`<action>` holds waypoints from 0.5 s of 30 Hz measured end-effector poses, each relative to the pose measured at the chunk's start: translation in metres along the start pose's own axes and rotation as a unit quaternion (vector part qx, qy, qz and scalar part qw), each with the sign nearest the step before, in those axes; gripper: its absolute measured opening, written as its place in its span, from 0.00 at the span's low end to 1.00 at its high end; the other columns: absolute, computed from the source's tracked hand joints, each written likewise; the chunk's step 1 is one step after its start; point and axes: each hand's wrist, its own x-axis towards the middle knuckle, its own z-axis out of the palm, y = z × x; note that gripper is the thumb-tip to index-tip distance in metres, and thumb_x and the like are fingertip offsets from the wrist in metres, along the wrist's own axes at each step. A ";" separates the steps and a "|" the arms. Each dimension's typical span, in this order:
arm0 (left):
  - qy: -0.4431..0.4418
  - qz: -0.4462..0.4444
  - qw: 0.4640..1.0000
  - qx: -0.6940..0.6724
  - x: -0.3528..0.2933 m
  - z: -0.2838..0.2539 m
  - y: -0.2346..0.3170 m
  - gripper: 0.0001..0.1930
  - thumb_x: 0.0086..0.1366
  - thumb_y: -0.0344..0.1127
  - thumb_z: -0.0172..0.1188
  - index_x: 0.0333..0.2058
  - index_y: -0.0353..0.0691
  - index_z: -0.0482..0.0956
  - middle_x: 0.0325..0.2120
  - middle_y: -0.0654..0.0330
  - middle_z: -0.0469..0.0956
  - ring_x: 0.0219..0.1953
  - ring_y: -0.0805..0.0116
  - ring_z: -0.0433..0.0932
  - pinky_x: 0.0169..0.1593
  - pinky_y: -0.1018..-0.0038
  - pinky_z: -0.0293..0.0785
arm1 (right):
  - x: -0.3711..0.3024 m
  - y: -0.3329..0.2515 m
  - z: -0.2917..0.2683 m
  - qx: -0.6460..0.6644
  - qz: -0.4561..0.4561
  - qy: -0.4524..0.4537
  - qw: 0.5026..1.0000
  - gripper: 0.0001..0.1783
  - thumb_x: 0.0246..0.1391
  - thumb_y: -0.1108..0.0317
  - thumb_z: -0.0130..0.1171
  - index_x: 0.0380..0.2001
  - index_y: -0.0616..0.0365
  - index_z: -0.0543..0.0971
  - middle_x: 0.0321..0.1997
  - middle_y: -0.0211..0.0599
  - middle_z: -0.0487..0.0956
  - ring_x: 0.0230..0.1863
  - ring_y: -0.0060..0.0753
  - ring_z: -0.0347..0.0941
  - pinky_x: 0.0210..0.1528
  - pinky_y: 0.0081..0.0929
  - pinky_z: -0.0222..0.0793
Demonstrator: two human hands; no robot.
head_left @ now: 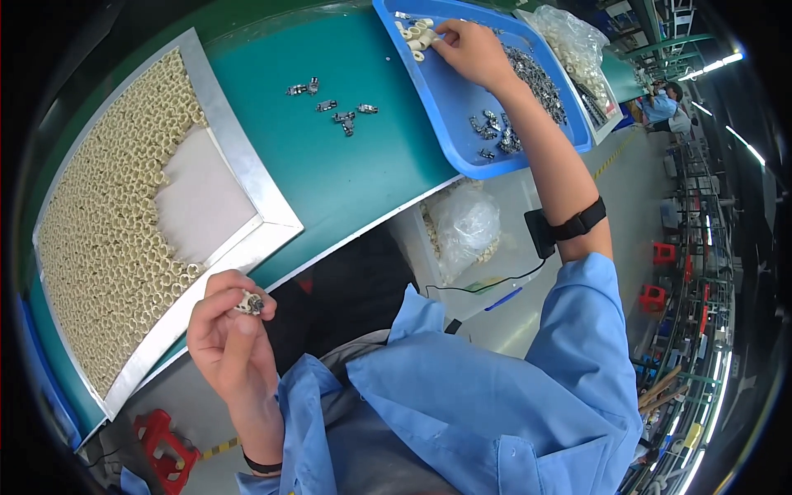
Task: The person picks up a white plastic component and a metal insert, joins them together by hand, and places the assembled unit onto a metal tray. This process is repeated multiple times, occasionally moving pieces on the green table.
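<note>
My left hand [233, 330] is raised near my body and pinches a small cream ring fitted with a metal clip [249, 304]. My right hand [472, 49] reaches far out into a blue plastic tray [450, 140], fingertips on a little heap of cream rings [417, 35] at its far end. Grey metal clips [495, 132] lie scattered in the same tray. A large metal-framed tray [247, 177] on the left is packed with rows of cream rings [107, 223]. Several assembled clips [334, 103] lie loose on the green table [330, 173].
A clear plastic bag of rings [577, 41] sits in a white tray beyond the blue one. Another bag [466, 227] rests in a bin under the table edge. A black strap with a cable circles my right forearm. A red stool [165, 450] stands on the floor.
</note>
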 end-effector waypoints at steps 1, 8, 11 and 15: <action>-0.018 0.001 1.000 -0.004 0.001 -0.001 0.000 0.14 0.65 0.26 0.61 0.49 0.34 0.78 0.50 0.48 0.71 0.45 0.66 0.73 0.46 0.73 0.71 | 0.000 0.006 0.003 -0.002 0.008 0.003 1.000 0.17 0.58 0.62 0.60 0.46 0.58 0.83 0.42 0.42 0.82 0.43 0.40 0.79 0.48 0.37 0.74; 0.001 0.014 1.000 0.025 0.006 0.006 -0.006 0.12 0.61 0.22 0.63 0.45 0.31 0.79 0.46 0.48 0.74 0.44 0.64 0.76 0.47 0.71 0.74 | -0.046 -0.030 -0.020 0.313 -0.123 0.032 0.941 0.13 0.66 0.67 0.53 0.47 0.62 0.81 0.38 0.34 0.78 0.41 0.28 0.75 0.49 0.28 0.71; 0.010 0.023 0.999 0.045 0.016 0.018 -0.009 0.12 0.60 0.19 0.63 0.43 0.29 0.81 0.44 0.48 0.76 0.45 0.63 0.77 0.47 0.71 0.76 | -0.087 -0.091 -0.044 0.465 -0.118 -0.064 0.875 0.13 0.68 0.70 0.51 0.48 0.67 0.79 0.38 0.34 0.76 0.42 0.25 0.74 0.49 0.24 0.68; 0.002 0.030 0.998 0.063 0.025 0.033 -0.008 0.14 0.59 0.15 0.62 0.44 0.29 0.83 0.45 0.47 0.77 0.47 0.63 0.78 0.48 0.73 0.77 | -0.116 -0.149 -0.050 0.537 -0.196 -0.113 0.813 0.13 0.60 0.75 0.60 0.46 0.69 0.79 0.40 0.42 0.78 0.39 0.29 0.75 0.46 0.25 0.70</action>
